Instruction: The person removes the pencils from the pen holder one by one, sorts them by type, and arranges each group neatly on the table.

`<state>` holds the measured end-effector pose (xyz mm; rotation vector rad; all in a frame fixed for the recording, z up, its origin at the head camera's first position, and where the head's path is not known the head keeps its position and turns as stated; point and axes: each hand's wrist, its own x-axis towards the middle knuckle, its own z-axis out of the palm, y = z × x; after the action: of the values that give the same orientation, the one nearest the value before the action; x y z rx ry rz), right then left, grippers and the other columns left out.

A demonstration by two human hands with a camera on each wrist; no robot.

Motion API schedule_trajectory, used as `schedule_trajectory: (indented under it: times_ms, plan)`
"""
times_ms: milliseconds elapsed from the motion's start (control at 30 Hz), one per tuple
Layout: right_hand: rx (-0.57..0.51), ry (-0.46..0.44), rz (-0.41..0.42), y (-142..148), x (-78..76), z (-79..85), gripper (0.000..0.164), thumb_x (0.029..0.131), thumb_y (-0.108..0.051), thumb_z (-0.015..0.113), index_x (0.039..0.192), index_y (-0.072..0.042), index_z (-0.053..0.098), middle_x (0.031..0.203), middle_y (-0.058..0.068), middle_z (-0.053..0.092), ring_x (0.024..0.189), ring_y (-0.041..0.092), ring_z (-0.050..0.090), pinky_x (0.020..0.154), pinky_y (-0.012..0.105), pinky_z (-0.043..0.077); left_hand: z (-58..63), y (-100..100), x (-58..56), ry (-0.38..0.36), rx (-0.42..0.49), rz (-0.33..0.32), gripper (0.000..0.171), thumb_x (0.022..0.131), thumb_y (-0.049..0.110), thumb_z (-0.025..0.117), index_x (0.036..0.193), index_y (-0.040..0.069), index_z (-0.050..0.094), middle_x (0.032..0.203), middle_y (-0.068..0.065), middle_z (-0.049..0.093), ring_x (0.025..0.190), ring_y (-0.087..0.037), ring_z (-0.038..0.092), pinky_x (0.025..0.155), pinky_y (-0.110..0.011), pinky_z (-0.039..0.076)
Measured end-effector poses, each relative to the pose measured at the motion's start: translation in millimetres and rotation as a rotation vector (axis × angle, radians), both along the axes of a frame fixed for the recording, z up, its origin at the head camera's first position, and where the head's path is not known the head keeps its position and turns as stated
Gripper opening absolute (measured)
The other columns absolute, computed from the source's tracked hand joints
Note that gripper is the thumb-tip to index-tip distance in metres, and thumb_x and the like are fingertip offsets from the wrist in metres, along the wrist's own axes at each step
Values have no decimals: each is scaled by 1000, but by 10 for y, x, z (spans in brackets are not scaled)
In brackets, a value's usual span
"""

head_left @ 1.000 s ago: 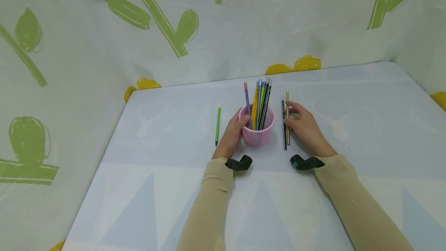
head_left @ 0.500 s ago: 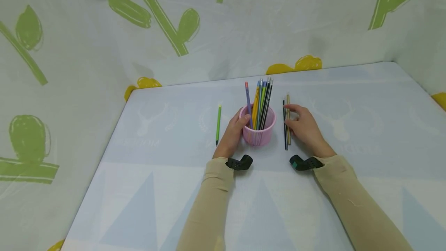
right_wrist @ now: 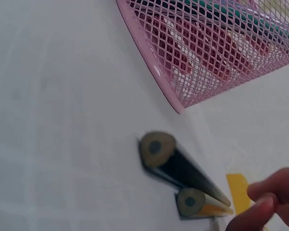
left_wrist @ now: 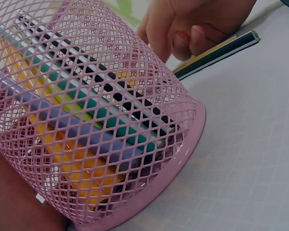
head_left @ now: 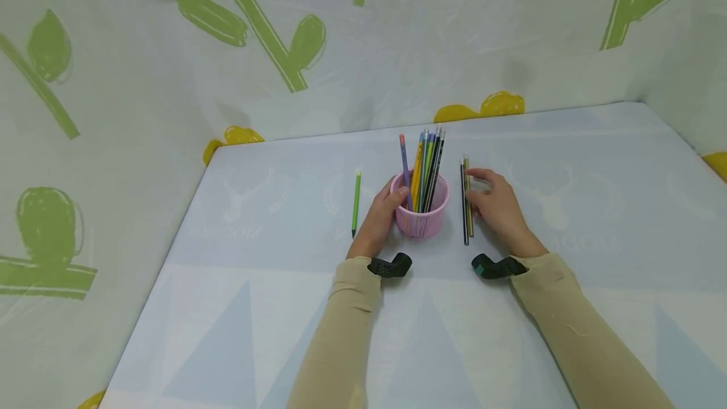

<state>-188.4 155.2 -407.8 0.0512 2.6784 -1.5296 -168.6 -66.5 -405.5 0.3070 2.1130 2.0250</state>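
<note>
My left hand [head_left: 373, 223] grips the left side of a pink mesh pencil cup [head_left: 419, 226], thumb at the rim. Several pencils stand in it: purple, yellow, green, teal and black. Right of the cup, a black pencil [head_left: 463, 204] and a gold-yellow pencil [head_left: 471, 223] lie side by side on the table. My right hand [head_left: 502, 210] is beside them, index fingertip and thumb right at the gold-yellow pencil, fingers bent. In the right wrist view, the unsharpened ends of the black pencil [right_wrist: 156, 149] and the yellow pencil [right_wrist: 190, 202] face the camera, with the fingertips [right_wrist: 260, 202] near their far part.
A green pencil [head_left: 356, 204] lies on the table left of the cup. The pale tabletop cover [head_left: 227, 320] carries blue triangles and faint deer heads. Behind the table hangs a white covering [head_left: 397, 49] with green and yellow plant prints.
The gold-yellow pencil's far end has shifted left and nearer, closer against the black one. My right fingertips have drawn slightly right. The left hand and cup stay nearly still.
</note>
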Motion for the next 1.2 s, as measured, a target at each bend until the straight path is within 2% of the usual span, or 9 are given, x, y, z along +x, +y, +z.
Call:
schedule_trajectory:
  times_ms: [67, 200, 267, 333, 500, 800, 1000, 1200]
  plan:
    - [-35, 1, -17, -10, 10, 7, 41, 88, -15, 46, 129, -17, 44, 100, 13, 47, 52, 19, 48, 49, 29, 40, -3, 0, 3, -8, -7, -2, 48, 91, 43, 35, 136, 27, 35, 132, 8, 43, 119, -8, 38, 103, -36, 23]
    - [-122, 38, -28, -39, 39, 51, 33, 91, -16, 43, 123, -17, 49, 104, 7, 54, 53, 19, 46, 48, 27, 40, -9, -1, 3, -4, -8, -4, 51, 90, 47, 36, 137, 27, 35, 132, 9, 42, 120, -7, 38, 103, -36, 22]
    - [-164, 59, -21, -58, 51, 81, 30, 92, -18, 43, 121, -17, 50, 111, 1, 53, 56, 20, 46, 49, 26, 41, -12, -1, -2, 5, -5, -2, 53, 88, 51, 36, 136, 28, 36, 131, 10, 43, 120, -6, 37, 104, -36, 22]
    - [-194, 59, -6, -80, 61, 106, 29, 92, -21, 44, 121, -17, 50, 109, 2, 55, 61, 20, 47, 52, 25, 43, -17, 1, -7, 14, -3, 3, 56, 85, 56, 37, 135, 30, 37, 130, 11, 43, 120, -5, 37, 104, -36, 21]
    - [-228, 43, 47, -128, 91, 132, 34, 93, -30, 45, 124, -17, 48, 106, 3, 57, 78, 23, 54, 63, 25, 48, -39, 8, -7, 20, 3, 19, 55, 82, 59, 39, 130, 33, 41, 126, 9, 47, 117, -7, 40, 103, -38, 23]
    - [-269, 137, 146, -199, 140, 171, 45, 88, -44, 48, 124, -19, 48, 118, 2, 52, 98, 16, 52, 77, 24, 48, -31, 11, -8, 32, -3, 25, 55, 81, 60, 39, 130, 34, 41, 129, 13, 44, 120, -4, 36, 104, -39, 22]
    - [-291, 138, 200, -243, 183, 214, 45, 89, -45, 46, 127, -20, 46, 126, -2, 47, 110, 15, 47, 92, 35, 40, -25, 9, 0, 23, 1, 24, 55, 81, 61, 39, 130, 35, 40, 128, 11, 45, 118, -6, 39, 103, -38, 23]
    - [-295, 71, 267, -292, 223, 269, 49, 89, -44, 47, 133, -24, 39, 136, -3, 38, 125, 16, 34, 99, 45, 30, -26, 7, -6, 28, -9, 24, 56, 81, 61, 38, 131, 35, 40, 128, 11, 45, 119, -6, 38, 103, -37, 23]
